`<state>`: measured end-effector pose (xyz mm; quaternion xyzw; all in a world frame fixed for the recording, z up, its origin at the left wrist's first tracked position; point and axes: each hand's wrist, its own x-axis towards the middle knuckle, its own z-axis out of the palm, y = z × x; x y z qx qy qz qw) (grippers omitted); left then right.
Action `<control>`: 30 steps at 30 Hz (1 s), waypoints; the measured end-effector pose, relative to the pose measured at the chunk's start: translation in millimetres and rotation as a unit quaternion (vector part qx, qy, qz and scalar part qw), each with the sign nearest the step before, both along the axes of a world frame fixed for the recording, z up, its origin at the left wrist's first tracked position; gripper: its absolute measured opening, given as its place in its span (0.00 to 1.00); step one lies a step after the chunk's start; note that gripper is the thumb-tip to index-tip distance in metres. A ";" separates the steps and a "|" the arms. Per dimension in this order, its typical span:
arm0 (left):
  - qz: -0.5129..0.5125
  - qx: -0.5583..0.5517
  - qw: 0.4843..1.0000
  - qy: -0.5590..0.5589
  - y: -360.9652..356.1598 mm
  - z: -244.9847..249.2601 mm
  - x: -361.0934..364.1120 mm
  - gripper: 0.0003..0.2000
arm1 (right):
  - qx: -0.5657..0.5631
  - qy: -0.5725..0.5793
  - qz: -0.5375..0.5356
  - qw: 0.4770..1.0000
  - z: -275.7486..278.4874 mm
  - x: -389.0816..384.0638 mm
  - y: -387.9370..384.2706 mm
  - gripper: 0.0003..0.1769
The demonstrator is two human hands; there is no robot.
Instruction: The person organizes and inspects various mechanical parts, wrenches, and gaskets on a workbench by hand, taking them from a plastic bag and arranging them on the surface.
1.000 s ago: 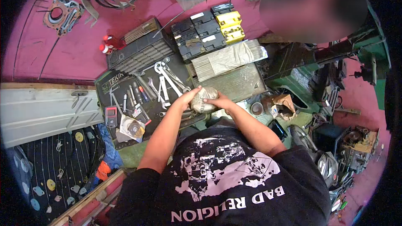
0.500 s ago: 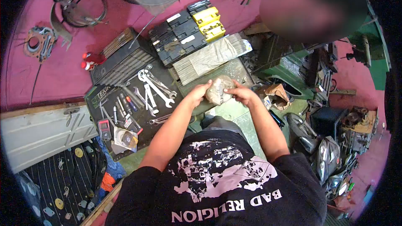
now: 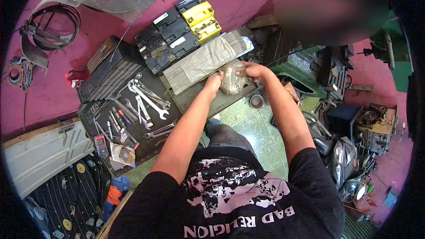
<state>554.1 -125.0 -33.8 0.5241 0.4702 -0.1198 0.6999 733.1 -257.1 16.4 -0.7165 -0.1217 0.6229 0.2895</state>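
Observation:
A crumpled, brownish-clear plastic bag (image 3: 231, 81) with something indistinct inside is held between my two hands, over the right end of the workbench. My left hand (image 3: 214, 83) closes on the bag's left side, its fingers partly hidden. On the upper right side, my right hand (image 3: 254, 71) grips it, with the thumb resting on the plastic. Just behind the bag lies a long bundle of thin grey rods (image 3: 201, 64) in a clear wrapper. What the bag contains cannot be made out.
Wrenches (image 3: 148, 99), screwdrivers (image 3: 118, 117) and a red-and-grey meter (image 3: 101, 145) lie on the dark mat at left. Black batteries (image 3: 170, 40) and yellow batteries (image 3: 201, 20) stand behind. A round can (image 3: 256, 102) sits right of the bench; motorcycle parts (image 3: 343, 161) crowd the right side.
Both hands have carried the bag forward and rightward along the bench, closer to the rod bundle's right end. My view has shifted, and the round can now shows beneath my right forearm.

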 end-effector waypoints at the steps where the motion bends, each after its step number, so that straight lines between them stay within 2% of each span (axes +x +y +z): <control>1: -0.015 0.068 0.997 -0.025 -1.4 -5.8 0.0 0.21 | 0.015 -0.040 0.025 0.999 -12.3 1.3 -2.6 0.38; 2: -0.029 0.135 0.989 -0.051 -2.3 -11.3 -0.8 0.22 | 0.015 -0.039 0.025 0.999 -17.7 -0.3 -4.4 0.38; 3: -0.030 0.135 0.989 -0.050 -3.9 -17.0 -4.2 0.22 | 0.036 -0.214 0.089 0.972 -25.1 -3.0 -8.5 0.36; 4: -0.043 0.274 0.959 -0.067 -6.7 -21.6 -8.9 0.23 | 0.055 -0.382 0.148 0.911 -27.6 -7.0 -12.4 0.34; 5: -0.054 0.406 0.908 -0.084 -10.0 -24.2 -13.7 0.24 | -0.046 -0.431 0.116 0.894 38.1 -32.7 -4.3 0.32; 6: -0.055 0.406 0.908 -0.085 -14.0 -14.3 -18.7 0.24 | -0.046 -0.432 0.115 0.893 41.7 -45.6 -8.3 0.32; 8: -0.028 0.349 0.936 0.029 -23.9 24.1 -31.8 0.26 | -0.039 -0.647 0.115 0.753 48.2 -62.4 -14.6 0.32; 9: -0.026 0.349 0.936 0.027 -32.2 41.6 -41.0 0.26 | -0.020 -0.645 0.093 0.759 53.8 -73.4 -14.3 0.31; 11: -0.070 0.440 0.895 -0.019 -49.6 67.6 -57.4 0.34 | 0.016 -0.626 0.097 0.773 41.6 -93.0 -15.3 0.35; 12: -0.069 0.441 0.895 -0.019 -53.9 68.6 -61.7 0.34 | 0.017 -0.623 0.104 0.775 33.8 -103.1 -14.8 0.38; 13: -0.121 0.467 0.875 -0.042 -57.7 67.6 -65.2 0.37 | 0.021 -0.633 0.090 0.768 23.8 -110.5 -13.0 0.41; 15: -0.191 0.495 0.846 -0.055 -60.1 62.8 -64.5 0.40 | 0.021 -0.645 0.077 0.760 14.1 -116.5 -14.8 0.42; 21: -0.192 0.516 0.833 -0.055 -50.6 46.4 -62.5 0.37 | 0.049 -0.643 0.052 0.763 7.6 -108.8 -15.9 0.44; 23: -0.186 0.518 0.833 -0.058 -52.1 46.7 -60.3 0.36 | 0.029 -0.617 0.084 0.782 17.9 -104.9 -13.4 0.45; 30: -0.183 0.519 0.832 -0.070 -50.2 43.0 -58.9 0.35 | -0.007 -0.617 0.093 0.782 21.8 -118.6 -14.4 0.46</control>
